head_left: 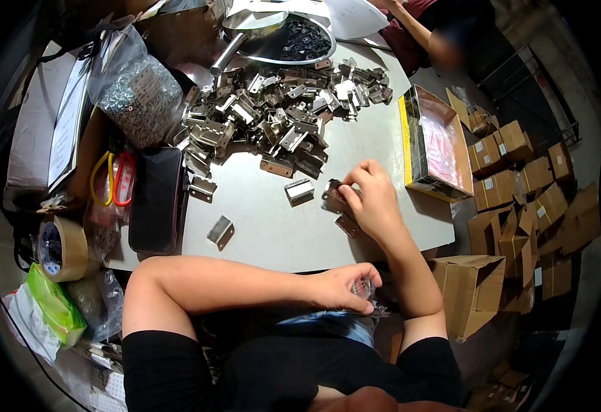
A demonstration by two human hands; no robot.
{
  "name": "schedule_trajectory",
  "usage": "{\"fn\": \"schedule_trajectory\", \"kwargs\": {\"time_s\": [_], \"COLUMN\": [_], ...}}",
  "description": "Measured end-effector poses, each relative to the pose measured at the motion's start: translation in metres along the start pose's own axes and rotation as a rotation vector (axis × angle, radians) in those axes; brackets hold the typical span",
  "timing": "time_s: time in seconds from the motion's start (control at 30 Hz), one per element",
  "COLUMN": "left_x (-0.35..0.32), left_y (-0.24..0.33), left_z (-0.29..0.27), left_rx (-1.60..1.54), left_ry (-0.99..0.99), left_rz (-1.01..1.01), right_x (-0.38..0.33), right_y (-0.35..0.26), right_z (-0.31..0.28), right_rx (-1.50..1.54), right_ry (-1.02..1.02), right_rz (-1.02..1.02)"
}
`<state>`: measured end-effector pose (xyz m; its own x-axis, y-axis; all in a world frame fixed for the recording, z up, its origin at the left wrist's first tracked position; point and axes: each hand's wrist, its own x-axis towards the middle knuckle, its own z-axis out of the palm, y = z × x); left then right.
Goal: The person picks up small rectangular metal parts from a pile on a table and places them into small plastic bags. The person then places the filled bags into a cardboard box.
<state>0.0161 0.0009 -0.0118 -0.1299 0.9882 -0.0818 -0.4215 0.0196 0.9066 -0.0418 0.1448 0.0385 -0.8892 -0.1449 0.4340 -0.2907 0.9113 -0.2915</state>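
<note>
Left hand is hovering below the bench's near edge, fingers curling shut around a small clear plastic bag. Right hand is working near the bench's right edge, fingertips pinching a dark metal bracket, another bracket lying just beside it. A heap of metal brackets is filling the far side; a yellow-edged box is sitting along the right edge.

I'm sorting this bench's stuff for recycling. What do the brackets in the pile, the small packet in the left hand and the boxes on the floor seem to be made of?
Brackets: apparently sheet metal, bent, silvery, glinting.
Packet in the left hand: looks like thin clear plastic film; contents unclear.
Boxes: brown corrugated cardboard, matte, with folded flaps.
</note>
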Motion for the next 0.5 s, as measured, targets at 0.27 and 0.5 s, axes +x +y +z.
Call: {"fn": "schedule_trajectory", "kwargs": {"time_s": [0.27, 0.5], "left_x": [-0.004, -0.001], "left_y": [0.010, 0.001], "left_z": [0.002, -0.004], "left_rx": [-0.285, -0.310], "left_ry": [0.081, 0.089], "left_rz": [-0.011, -0.033], "right_x": [-0.065, -0.107], "right_y": [-0.016, -0.033], "right_z": [-0.093, -0.099], "right_rx": [0.276, 0.340], "right_ry": [-0.334, -0.309], "right_rz": [0.328, 0.237]}}
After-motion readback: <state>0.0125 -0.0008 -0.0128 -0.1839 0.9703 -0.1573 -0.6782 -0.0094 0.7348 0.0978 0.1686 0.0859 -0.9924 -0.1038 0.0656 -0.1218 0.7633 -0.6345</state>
